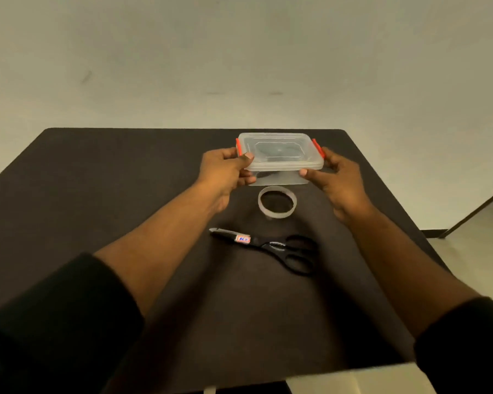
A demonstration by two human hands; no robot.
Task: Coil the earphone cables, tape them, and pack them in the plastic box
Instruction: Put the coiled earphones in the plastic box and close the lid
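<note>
Arms: both of mine reach forward over the dark counter (97,180), forearms bare, black sleeves pushed up near the elbows
Left hand (225,172): at the left end of the plastic box (279,159), thumb on the lid's near left corner, the other fingers curled round the end by the orange clip
Right hand (339,180): at the right end of the box, thumb tip against the front wall under the lid rim, the other fingers curled behind the right end by the second orange clip
Fingers: clamped on the box from both sides, one hand at each end
Box: one, clear plastic, lid on, two orange clips; held between my hands toward the far edge of the counter; I cannot tell whether its base touches the counter
Box contents: something dark shows through the lid, too blurred to make out
Tape roll (277,202): one, clear, lying flat on the counter just in front of the box, between my wrists
Scissors (271,247): one pair, black handles, closed, lying nearer to me than the tape, tips pointing left, apart from both hands
</note>
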